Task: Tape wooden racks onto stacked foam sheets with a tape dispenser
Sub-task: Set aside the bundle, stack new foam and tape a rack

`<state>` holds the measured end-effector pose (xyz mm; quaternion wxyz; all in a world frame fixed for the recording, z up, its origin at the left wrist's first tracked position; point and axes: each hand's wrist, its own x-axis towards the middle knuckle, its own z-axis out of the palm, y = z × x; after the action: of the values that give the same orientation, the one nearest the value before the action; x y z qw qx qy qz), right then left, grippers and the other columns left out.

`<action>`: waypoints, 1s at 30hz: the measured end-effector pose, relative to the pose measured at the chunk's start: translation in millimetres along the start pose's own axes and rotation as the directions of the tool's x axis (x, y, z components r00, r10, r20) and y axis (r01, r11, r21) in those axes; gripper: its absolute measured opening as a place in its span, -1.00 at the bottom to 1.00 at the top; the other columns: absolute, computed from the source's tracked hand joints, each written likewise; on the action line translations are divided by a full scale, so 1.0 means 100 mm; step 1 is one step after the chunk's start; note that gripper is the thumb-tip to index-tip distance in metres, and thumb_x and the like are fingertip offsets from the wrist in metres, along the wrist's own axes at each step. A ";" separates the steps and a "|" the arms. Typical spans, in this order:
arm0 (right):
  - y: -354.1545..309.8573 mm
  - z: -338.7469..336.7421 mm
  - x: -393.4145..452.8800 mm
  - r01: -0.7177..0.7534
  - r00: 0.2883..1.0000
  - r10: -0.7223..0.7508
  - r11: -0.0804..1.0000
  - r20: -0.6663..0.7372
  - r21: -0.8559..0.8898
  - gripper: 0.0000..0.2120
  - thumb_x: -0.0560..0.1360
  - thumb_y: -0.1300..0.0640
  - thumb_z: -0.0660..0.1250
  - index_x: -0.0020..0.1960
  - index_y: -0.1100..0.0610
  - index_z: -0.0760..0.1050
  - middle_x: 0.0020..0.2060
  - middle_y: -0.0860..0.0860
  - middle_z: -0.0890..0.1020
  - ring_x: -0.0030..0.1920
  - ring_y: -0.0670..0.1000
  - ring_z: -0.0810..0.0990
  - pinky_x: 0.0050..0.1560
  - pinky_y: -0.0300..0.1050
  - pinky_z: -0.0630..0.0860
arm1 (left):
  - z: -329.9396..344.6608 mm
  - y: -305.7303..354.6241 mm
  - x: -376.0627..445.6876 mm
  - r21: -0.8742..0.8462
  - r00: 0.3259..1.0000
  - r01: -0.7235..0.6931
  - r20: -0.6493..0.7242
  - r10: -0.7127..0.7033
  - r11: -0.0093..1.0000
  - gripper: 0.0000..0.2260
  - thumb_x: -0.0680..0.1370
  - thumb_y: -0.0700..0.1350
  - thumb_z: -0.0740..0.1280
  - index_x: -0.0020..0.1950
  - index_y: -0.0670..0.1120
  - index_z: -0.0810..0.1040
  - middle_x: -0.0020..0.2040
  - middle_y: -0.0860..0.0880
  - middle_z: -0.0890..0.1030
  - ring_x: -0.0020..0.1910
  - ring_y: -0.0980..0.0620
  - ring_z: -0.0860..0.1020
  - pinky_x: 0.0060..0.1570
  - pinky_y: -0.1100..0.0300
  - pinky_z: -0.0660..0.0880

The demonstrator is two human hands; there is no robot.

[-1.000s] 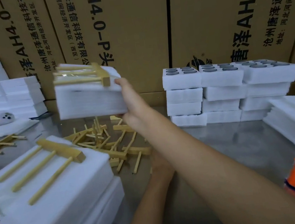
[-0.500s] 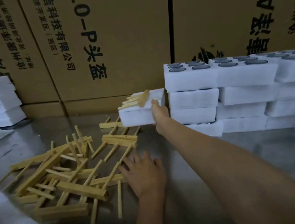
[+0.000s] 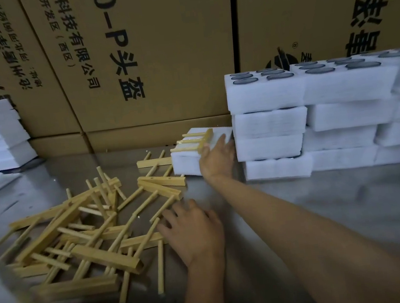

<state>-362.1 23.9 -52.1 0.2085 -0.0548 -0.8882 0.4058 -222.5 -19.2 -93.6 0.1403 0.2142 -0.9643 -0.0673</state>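
The right hand [image 3: 217, 158] rests flat-fingered on the taped foam stack [image 3: 187, 160] with its wooden rack [image 3: 196, 141]. The left hand [image 3: 194, 229] lies open beside loose racks [image 3: 79, 239]. Cartons [image 3: 133, 59] behind read "AH" and "P头盔".

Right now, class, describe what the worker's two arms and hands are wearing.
Nothing is worn. The left hand and the right hand are bare, with no gloves, rings or watch in sight. Both forearms are uncovered too, with no sleeve as far as the picture shows.
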 end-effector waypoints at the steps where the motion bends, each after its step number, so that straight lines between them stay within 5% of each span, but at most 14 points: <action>1: 0.01 0.03 -0.09 0.227 0.973 -0.230 0.967 -0.013 -0.117 -0.44 0.62 0.14 0.10 0.56 0.25 0.02 0.55 0.22 0.07 0.55 0.18 0.01 0.53 0.04 -0.02 | 0.00 0.00 0.00 -0.006 1.000 -0.003 -0.009 0.003 1.000 -0.62 0.57 0.11 0.15 0.33 0.00 0.44 0.33 -0.10 0.46 0.34 -0.15 0.37 0.27 -0.13 0.27; 4: -0.01 0.11 -0.26 0.710 0.688 -0.721 0.646 0.082 -0.279 -0.56 0.47 0.26 0.22 0.35 0.21 0.43 0.39 0.18 0.38 0.39 0.19 0.30 0.40 0.06 0.20 | -0.01 0.00 0.00 -0.035 1.000 -0.004 -0.030 0.003 0.999 -0.65 0.57 0.08 0.15 0.31 0.01 0.47 0.29 -0.07 0.50 0.31 -0.12 0.40 0.25 -0.11 0.27; 6: -0.06 0.19 -0.29 0.789 0.597 -0.744 0.477 0.300 -0.388 -0.73 0.50 0.16 0.23 0.16 0.16 0.56 0.16 0.12 0.53 0.19 0.16 0.43 0.15 0.00 0.30 | -0.02 0.00 0.01 -0.060 0.999 0.010 -0.040 -0.012 0.998 -0.66 0.58 0.07 0.13 0.28 0.01 0.50 0.27 -0.05 0.52 0.29 -0.10 0.41 0.25 -0.10 0.27; 11: -0.09 0.34 -0.20 0.505 0.823 -0.359 0.817 0.440 -0.278 -0.80 0.58 0.13 0.20 0.18 0.15 0.43 0.13 0.13 0.53 0.16 0.16 0.45 -0.09 -0.03 0.35 | -0.02 -0.03 0.02 -0.103 0.999 0.015 -0.044 -0.020 0.995 -0.72 0.60 0.05 0.12 0.20 0.02 0.52 0.24 -0.06 0.53 0.25 -0.10 0.43 0.18 -0.06 0.27; 15: -0.19 0.35 -0.16 0.290 0.889 -0.175 0.930 0.422 -0.225 -0.78 0.50 0.19 0.29 0.14 0.16 0.48 0.13 0.13 0.56 0.14 0.14 0.50 -0.02 -0.08 0.43 | 0.00 -0.04 0.02 -0.084 0.999 0.009 -0.049 -0.013 0.996 -0.74 0.61 0.05 0.15 0.24 0.04 0.49 0.25 -0.04 0.51 0.27 -0.08 0.43 0.20 -0.05 0.29; 20: -0.33 0.39 -0.25 0.250 0.816 -0.145 0.961 0.559 -0.115 -0.71 0.56 0.02 0.21 0.17 0.19 0.45 0.19 0.14 0.46 0.22 0.19 0.43 0.20 0.06 0.44 | 0.02 -0.04 0.03 -0.067 0.998 0.010 -0.055 -0.013 0.998 -0.68 0.61 0.01 0.13 0.34 -0.01 0.44 0.31 -0.06 0.49 0.30 -0.11 0.42 0.23 -0.06 0.29; 26: -0.55 0.05 -0.50 0.193 0.730 -0.332 0.938 0.597 0.287 -0.86 0.58 0.07 0.26 -0.06 0.14 0.48 -0.19 -0.13 0.54 -0.13 -0.12 0.48 -0.18 -0.21 0.39 | 0.00 -0.03 0.03 -0.033 0.999 0.004 -0.038 -0.005 0.999 -0.68 0.60 0.02 0.11 0.30 -0.03 0.45 0.28 -0.07 0.51 0.27 -0.11 0.42 0.22 -0.05 0.29; 30: -0.52 -0.18 -0.75 0.362 0.595 -0.358 0.919 0.719 0.158 -0.74 0.50 0.03 0.42 0.08 0.18 0.60 0.00 0.04 0.64 0.04 0.03 0.57 -0.02 -0.10 0.49 | 0.04 -0.05 0.03 0.011 1.000 0.014 -0.015 -0.013 1.000 -0.54 0.63 0.05 0.10 0.47 -0.13 0.32 0.45 -0.16 0.40 0.44 -0.14 0.33 0.34 -0.04 0.27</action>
<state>-282.7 -17.8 -26.9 -0.0893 0.2929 -0.8889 0.3406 -224.5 -25.1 -97.3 0.1459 0.2220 -0.9621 -0.0612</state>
